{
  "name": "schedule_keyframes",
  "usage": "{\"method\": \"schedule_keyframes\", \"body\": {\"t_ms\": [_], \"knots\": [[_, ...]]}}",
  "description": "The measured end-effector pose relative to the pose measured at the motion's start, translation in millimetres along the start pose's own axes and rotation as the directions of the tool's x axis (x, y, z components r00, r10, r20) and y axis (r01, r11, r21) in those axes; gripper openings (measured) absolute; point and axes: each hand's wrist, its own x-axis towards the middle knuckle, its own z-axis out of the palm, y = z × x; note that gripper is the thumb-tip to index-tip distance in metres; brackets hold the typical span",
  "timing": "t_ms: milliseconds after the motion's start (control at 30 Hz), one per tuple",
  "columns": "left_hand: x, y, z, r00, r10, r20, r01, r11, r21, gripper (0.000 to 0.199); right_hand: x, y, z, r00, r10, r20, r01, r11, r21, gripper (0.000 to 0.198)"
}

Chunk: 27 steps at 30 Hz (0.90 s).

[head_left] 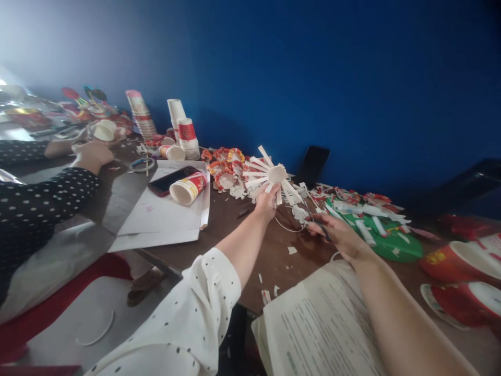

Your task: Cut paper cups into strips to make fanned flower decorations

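My left hand (266, 202) is closed on a white paper cup (277, 174) whose wall is cut into strips that fan out round its base like rays. In my right hand (338, 234) is a pair of scissors (321, 227), its blades pointing up toward the cup's right-hand strips. Whether the blades touch a strip I cannot tell. A thin paper ring (287, 227) hangs or lies between my hands. Behind the cut cup lie red and white paper scraps (225, 177).
Stacked paper cups (187, 137) stand along the wall. At left, a white box (164, 219) carries a phone (164, 184) and a paper cup (188, 189). A co-worker's hands (94, 151) hold another cup. A green plate (391, 243) with scraps and a printed bag (317, 318) are at right.
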Motion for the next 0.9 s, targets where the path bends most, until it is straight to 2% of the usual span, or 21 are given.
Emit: {"method": "schedule_keyframes", "body": {"t_ms": [300,667,900], "knots": [[-0.8,-0.9,-2.0,1.000,0.006,0.023,-0.009,0.994,0.110,0.026,-6.4,-14.5,7.0,0.998,0.003,-0.063,-0.003,1.000,0.002,0.065],[-2.7,-1.2,-0.3,0.999,0.020,0.047,-0.024,0.997,0.076,0.016,-4.6,-11.0,6.5,0.998,0.007,-0.061,-0.008,1.000,-0.012,0.065],[1.0,-5.0,-2.8,0.998,0.018,0.054,-0.026,0.989,0.147,0.025,-2.0,-8.2,5.7,0.998,0.001,-0.064,-0.002,1.000,-0.006,0.065]]}}
